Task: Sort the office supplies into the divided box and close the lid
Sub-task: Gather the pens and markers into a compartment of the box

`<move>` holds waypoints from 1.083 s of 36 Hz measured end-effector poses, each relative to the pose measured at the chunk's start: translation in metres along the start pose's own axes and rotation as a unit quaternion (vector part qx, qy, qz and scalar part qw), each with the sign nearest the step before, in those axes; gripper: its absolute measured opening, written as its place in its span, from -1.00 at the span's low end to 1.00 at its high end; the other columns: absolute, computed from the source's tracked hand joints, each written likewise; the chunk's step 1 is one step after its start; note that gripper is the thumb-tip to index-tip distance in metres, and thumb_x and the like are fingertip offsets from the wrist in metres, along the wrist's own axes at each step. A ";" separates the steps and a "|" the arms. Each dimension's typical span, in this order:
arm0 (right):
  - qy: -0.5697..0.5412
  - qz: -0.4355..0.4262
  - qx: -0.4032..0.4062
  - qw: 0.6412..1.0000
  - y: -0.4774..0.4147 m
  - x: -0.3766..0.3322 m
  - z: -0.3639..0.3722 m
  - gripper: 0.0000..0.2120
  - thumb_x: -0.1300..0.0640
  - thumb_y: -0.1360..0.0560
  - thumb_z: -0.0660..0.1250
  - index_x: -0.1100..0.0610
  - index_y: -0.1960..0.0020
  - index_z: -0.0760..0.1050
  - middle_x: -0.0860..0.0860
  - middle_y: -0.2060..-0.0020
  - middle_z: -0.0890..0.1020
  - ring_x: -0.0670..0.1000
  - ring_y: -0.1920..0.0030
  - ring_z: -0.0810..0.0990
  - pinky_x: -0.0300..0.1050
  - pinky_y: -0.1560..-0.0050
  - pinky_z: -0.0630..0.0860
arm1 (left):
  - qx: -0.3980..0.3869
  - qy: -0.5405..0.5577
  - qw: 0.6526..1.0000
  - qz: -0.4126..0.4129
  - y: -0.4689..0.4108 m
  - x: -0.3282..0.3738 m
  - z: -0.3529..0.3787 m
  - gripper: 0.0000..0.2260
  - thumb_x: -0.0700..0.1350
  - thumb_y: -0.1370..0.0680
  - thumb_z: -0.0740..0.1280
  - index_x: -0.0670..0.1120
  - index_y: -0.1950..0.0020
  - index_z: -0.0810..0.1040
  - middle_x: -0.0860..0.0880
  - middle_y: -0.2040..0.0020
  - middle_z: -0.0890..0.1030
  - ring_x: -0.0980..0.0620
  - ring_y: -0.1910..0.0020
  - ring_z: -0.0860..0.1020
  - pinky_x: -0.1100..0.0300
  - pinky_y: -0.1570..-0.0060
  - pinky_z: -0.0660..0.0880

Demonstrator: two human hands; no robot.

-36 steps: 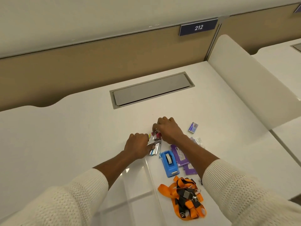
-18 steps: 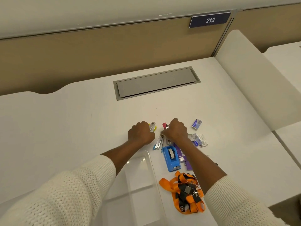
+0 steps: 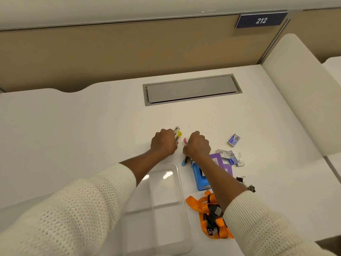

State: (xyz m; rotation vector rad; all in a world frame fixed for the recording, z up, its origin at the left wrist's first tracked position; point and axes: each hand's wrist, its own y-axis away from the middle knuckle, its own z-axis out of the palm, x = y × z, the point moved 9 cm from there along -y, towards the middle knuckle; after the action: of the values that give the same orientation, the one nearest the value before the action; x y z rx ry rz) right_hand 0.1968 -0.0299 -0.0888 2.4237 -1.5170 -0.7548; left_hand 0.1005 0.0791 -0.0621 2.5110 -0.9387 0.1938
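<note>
While both fists are closed, the left hand point(image 3: 163, 144) grips a bunch of small clips point(image 3: 177, 133), and the right hand point(image 3: 197, 145) grips more at the pile beside the clear divided box point(image 3: 181, 209). They look light, hard and slippery; I'd pinch them by their metal handles.

Open-plan office, numbered workstation.

We record a white table point(image 3: 92, 126) bounded at the back by a tan partition panel point(image 3: 110, 52) and on the right by a white side divider point(image 3: 295, 89). We note a dark blue plate point(image 3: 261, 20) reading "212" fixed to the partition, and a grey flip-up cable hatch point(image 3: 191, 89) set flush into the table. Stationery lies on the surface: an orange lanyard point(image 3: 201, 206), staple boxes point(image 3: 234, 139) and black binder clips point(image 3: 247, 183).
</note>
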 end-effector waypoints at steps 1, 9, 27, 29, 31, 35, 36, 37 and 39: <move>-0.003 -0.008 0.002 1.000 0.000 -0.003 0.000 -0.63 0.09 -0.49 0.43 0.22 -0.19 0.41 0.16 -0.08 0.60 0.21 -0.09 0.62 0.01 0.03 0.55 | 0.006 0.009 1.000 -0.009 0.003 -0.003 -0.005 -0.65 0.07 -0.60 0.39 -0.16 -0.25 0.57 -0.18 -0.15 0.62 -0.19 -0.08 0.62 0.09 0.17 0.40; -0.033 -0.036 0.021 0.999 0.013 -0.015 -0.012 -0.63 0.06 -0.39 0.55 0.14 -0.07 0.47 0.10 0.05 0.64 0.12 0.12 0.63 -0.05 0.17 0.56 | 0.023 0.043 0.996 -0.077 0.056 -0.031 -0.032 -0.66 0.16 -0.57 0.40 -0.10 -0.13 0.58 -0.10 0.04 0.63 -0.12 0.15 0.57 0.11 0.24 0.44; -0.095 -0.069 0.007 0.993 0.131 -0.009 -0.006 -0.52 0.06 -0.51 0.49 0.10 -0.36 0.43 0.05 -0.07 0.70 0.07 -0.03 0.69 -0.07 -0.03 0.61 | -0.053 0.018 0.993 -0.109 0.163 -0.048 0.026 -0.80 -0.01 -0.51 0.45 -0.08 -0.04 0.59 -0.05 0.02 0.66 -0.09 0.05 0.68 0.17 0.25 0.47; -0.097 -0.064 0.007 0.993 0.135 -0.007 -0.001 -0.52 0.06 -0.51 0.49 0.10 -0.36 0.43 0.05 -0.07 0.70 0.06 -0.02 0.70 -0.03 -0.05 0.64 | -0.045 0.018 0.993 -0.105 0.163 -0.046 0.028 -0.85 -0.04 -0.50 0.45 -0.07 0.01 0.60 -0.07 0.02 0.67 -0.11 0.04 0.67 0.16 0.25 0.45; -0.089 -0.062 0.007 0.994 0.137 -0.005 0.002 -0.55 0.06 -0.51 0.49 0.09 -0.34 0.44 0.04 -0.03 0.70 0.05 0.01 0.70 -0.03 -0.03 0.65 | -0.035 0.027 0.994 -0.105 0.163 -0.045 0.028 -0.86 -0.02 -0.51 0.44 -0.06 0.05 0.58 -0.07 0.02 0.67 -0.12 0.04 0.66 0.13 0.24 0.48; -0.075 -0.062 0.005 0.995 0.139 -0.003 0.007 -0.55 0.06 -0.50 0.48 0.09 -0.33 0.44 0.05 -0.01 0.69 0.04 0.03 0.69 -0.07 0.03 0.64 | -0.022 0.054 0.992 -0.116 0.163 -0.051 0.025 -0.73 0.14 -0.54 0.41 -0.03 0.13 0.48 -0.08 0.07 0.66 -0.11 0.12 0.67 0.07 0.15 0.65; -0.071 -0.063 0.004 0.995 0.139 -0.005 0.008 -0.55 0.05 -0.49 0.48 0.09 -0.32 0.44 0.05 -0.01 0.69 0.04 0.04 0.69 -0.07 0.05 0.64 | -0.022 0.064 0.991 -0.118 0.163 -0.054 0.023 -0.70 0.16 -0.54 0.40 -0.05 0.14 0.48 -0.08 0.11 0.66 -0.10 0.17 0.68 0.06 0.16 0.67; -0.068 -0.065 0.001 0.996 0.140 -0.006 0.010 -0.55 0.04 -0.49 0.48 0.08 -0.31 0.44 0.04 0.00 0.69 0.04 0.05 0.70 -0.07 0.07 0.65 | -0.023 0.067 0.990 -0.121 0.163 -0.058 0.021 -0.69 0.18 -0.54 0.40 -0.06 0.14 0.52 -0.07 0.13 0.66 -0.10 0.19 0.68 0.06 0.18 0.67; -0.065 -0.071 -0.002 0.995 0.141 -0.010 0.014 -0.57 0.04 -0.49 0.50 0.07 -0.29 0.44 0.03 0.02 0.69 0.04 0.08 0.70 -0.06 0.09 0.68 | -0.018 0.049 0.991 -0.123 0.165 -0.067 0.013 -0.68 0.21 -0.52 0.40 -0.06 0.07 0.58 -0.05 0.10 0.66 -0.11 0.14 0.68 0.09 0.19 0.61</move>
State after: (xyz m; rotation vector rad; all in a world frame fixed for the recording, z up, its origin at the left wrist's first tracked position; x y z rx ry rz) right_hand 0.0752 -0.0847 -0.0392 2.5464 -1.3944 -0.9602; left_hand -0.0583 0.0026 -0.0325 2.5299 -0.5822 0.2165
